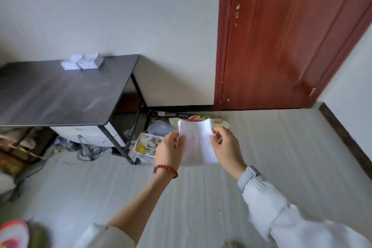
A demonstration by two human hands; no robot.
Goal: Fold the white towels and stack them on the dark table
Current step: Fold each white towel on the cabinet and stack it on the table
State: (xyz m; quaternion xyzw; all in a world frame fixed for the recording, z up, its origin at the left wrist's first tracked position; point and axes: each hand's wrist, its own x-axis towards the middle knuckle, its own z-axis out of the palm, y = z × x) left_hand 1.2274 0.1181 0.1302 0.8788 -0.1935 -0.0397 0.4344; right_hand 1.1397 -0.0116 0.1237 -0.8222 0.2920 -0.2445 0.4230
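Place: room in a home | shown by: red wooden door, dark table, household clutter kept on floor beneath.

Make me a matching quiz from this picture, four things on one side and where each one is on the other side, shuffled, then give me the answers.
Things:
1. white towel
2. folded towels
3. red bead bracelet
4. watch

Places:
A. on the right wrist
B. at the far edge of the dark table
C. held up between the left hand and the right hand
D. on the left wrist

Pairs: 1-C, 2-B, 3-D, 4-A
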